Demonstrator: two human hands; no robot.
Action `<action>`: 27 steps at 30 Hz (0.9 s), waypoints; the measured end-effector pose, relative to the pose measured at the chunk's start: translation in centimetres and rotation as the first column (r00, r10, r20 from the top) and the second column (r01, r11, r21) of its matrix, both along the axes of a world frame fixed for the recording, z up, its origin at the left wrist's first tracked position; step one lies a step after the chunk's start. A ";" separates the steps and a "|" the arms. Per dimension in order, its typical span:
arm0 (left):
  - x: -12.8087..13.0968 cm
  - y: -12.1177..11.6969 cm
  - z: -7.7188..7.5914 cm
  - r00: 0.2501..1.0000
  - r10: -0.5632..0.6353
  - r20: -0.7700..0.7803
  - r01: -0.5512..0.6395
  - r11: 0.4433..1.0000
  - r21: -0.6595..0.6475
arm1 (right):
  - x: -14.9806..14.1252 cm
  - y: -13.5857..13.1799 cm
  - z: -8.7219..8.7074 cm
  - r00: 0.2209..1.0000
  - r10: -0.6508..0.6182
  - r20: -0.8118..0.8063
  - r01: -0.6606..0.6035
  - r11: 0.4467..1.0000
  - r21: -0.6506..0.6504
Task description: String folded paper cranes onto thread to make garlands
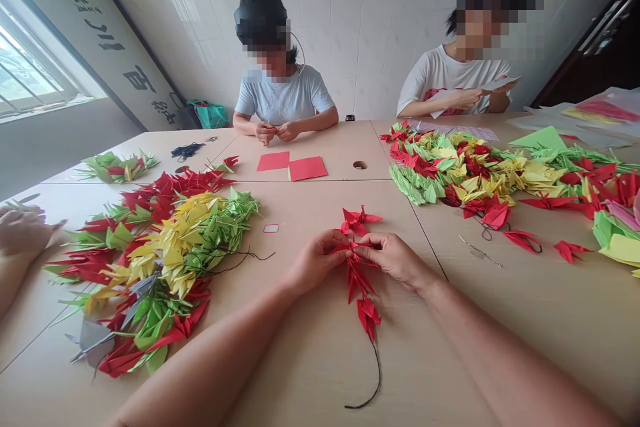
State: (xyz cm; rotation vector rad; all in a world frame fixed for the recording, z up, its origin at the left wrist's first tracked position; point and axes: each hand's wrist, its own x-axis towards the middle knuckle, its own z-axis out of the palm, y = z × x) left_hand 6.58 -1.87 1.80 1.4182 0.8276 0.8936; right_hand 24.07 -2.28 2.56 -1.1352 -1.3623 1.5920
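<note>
My left hand (317, 260) and my right hand (391, 257) meet over the table's middle, both pinched on a string of red paper cranes (361, 283). The cranes hang in a line toward me along a dark cord (374, 373) that trails off and curls on the tabletop. One red crane (358, 219) sits at the far end, just beyond my fingertips.
A heap of red, yellow and green cranes (160, 260) lies at left, a bigger one (480, 177) at right. Two red paper squares (293, 165) and a table hole (360, 165) lie ahead. Two people sit opposite folding paper; another person's hand (23, 230) is at far left.
</note>
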 end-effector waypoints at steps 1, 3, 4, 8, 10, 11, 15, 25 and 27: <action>0.0 0.0 0.0 1.000 0.004 -0.023 -0.004 1.000 0.022 | 0.0 0.0 0.0 1.000 -0.002 0.014 0.001 1.000 0.010; -0.1 0.0 -0.2 0.997 0.019 -0.080 -0.013 0.997 0.075 | 0.1 0.0 -0.1 0.998 -0.004 0.058 0.002 0.999 0.040; -0.1 0.0 -0.2 0.994 0.025 -0.107 -0.015 0.995 0.098 | 0.1 0.1 -0.2 0.997 -0.005 0.082 0.000 0.998 0.058; -0.2 0.0 -0.4 0.988 0.035 -0.149 -0.015 0.991 0.133 | 0.2 0.2 -0.4 0.990 0.009 0.139 -0.021 0.996 0.086; -0.2 0.0 -0.3 0.989 0.036 -0.145 -0.017 0.991 0.132 | 0.3 0.2 -0.5 0.988 0.017 0.155 -0.031 0.996 0.089; -0.2 0.0 -0.3 0.990 0.035 -0.139 -0.017 0.992 0.127 | 0.3 0.2 -0.5 0.987 0.021 0.158 -0.036 0.995 0.092; -0.1 0.0 -0.3 0.995 0.023 -0.096 -0.016 0.997 0.082 | 0.3 0.2 -0.4 0.987 0.039 0.153 -0.054 0.994 0.100; -0.1 -0.1 -0.1 0.999 0.035 -0.032 -0.034 0.999 0.030 | 0.1 0.0 0.3 0.994 0.048 0.101 -0.054 0.997 0.062; 0.0 -0.1 0.0 0.999 0.036 -0.019 -0.036 0.999 0.029 | 0.1 -0.1 0.4 0.995 0.048 0.089 -0.053 0.998 0.045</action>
